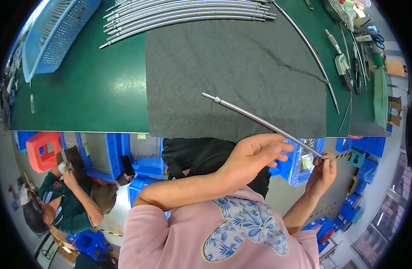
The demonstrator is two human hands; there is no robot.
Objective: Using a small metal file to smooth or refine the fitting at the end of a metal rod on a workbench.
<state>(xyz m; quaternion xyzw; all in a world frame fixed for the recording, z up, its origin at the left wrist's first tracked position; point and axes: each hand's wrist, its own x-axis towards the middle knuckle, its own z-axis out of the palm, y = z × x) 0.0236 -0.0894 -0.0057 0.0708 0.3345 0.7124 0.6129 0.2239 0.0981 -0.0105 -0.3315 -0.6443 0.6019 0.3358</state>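
Holding a slim metal rod [264, 122] between both hands, we see it slant from ten o'clock down to four o'clock over the near edge of a dark grey felt mat [235, 67]; the left hand [253, 158] curls loosely under its middle, fingers half closed, while the right hand [323, 170] pinches its lower end between fingertips, though how tightly we cannot quite tell; the mat lies on a green table [98, 89]; at twelve o'clock rests a bundle of long steel rods [188, 13]; at ten o'clock sits a blue perforated basket [58, 36]; at eight o'clock another person [69, 197] in green sits among blue crates [103, 154].
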